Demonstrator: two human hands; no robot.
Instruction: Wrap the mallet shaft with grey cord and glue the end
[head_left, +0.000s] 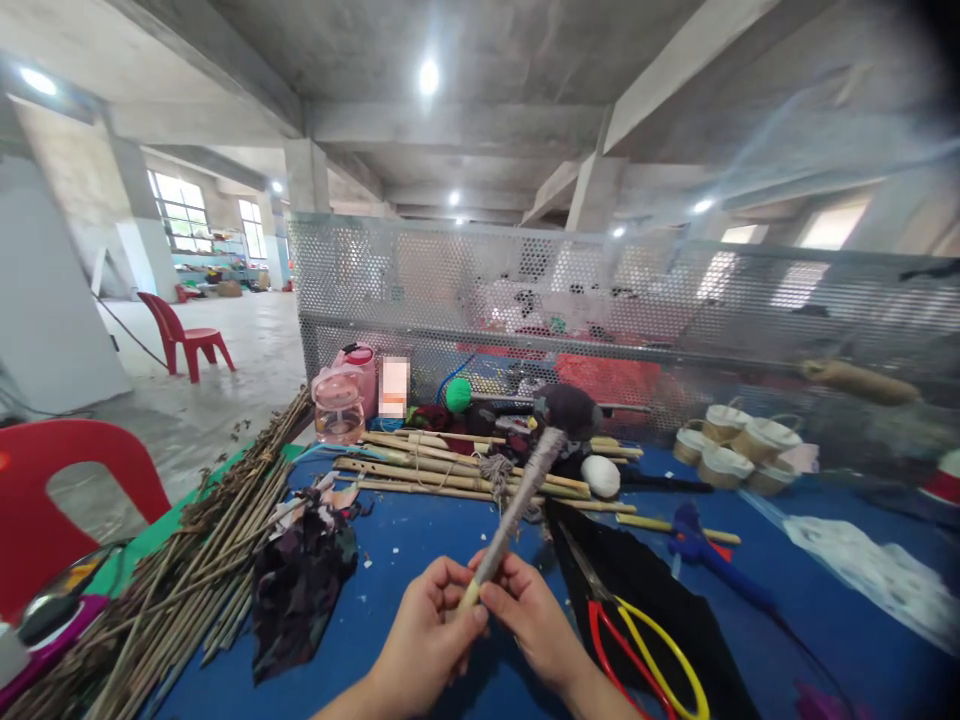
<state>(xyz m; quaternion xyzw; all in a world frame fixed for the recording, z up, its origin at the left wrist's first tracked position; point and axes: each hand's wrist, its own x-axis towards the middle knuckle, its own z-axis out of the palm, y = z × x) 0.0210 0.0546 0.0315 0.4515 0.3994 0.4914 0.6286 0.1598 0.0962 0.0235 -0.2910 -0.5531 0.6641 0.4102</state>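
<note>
Both my hands hold one yarn-wrapped stick (517,505) over the blue table (409,560). My left hand (427,635) is closed round its bare lower end, thumb on top. My right hand (529,615) pinches the same end from the right. The stick rises up and away to a dark round head (570,410). Grey yarn covers most of its shaft.
A bundle of thin twigs (187,570) lies at the left beside crumpled dark fabric (300,575). Bamboo sticks (450,470) lie behind. Scissors with red and yellow handles (637,645) rest on black cloth at the right, near a blue glue gun (694,545) and small baskets (731,445). A perforated metal screen (600,290) backs the table.
</note>
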